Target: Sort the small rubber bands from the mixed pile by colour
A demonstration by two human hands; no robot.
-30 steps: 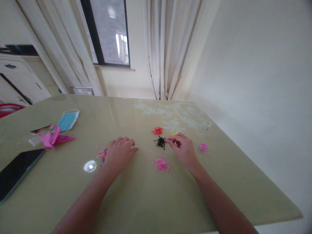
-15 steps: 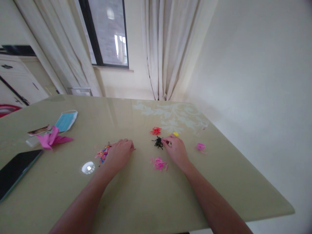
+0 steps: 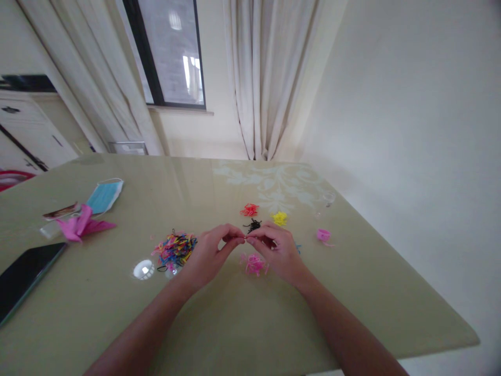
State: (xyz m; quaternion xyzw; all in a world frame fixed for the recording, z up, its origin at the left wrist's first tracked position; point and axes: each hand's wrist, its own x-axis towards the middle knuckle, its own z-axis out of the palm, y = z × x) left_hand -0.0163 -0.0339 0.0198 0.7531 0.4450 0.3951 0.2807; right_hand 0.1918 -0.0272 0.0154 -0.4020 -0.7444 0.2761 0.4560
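We cannot make out the shape of the tiny reddish piece (image 3: 245,238) between our fingertips; our right hand (image 3: 281,254) partly hides the thin black strands (image 3: 254,225).

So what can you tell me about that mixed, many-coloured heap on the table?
The heap is a low, loose tangle of small, thin bits, rubbery-looking, in blue, yellow, pink, orange and black. A black loop pokes out at its near edge. It lies directly on the glossy table, beside the left hand; whether they touch, I can't tell.
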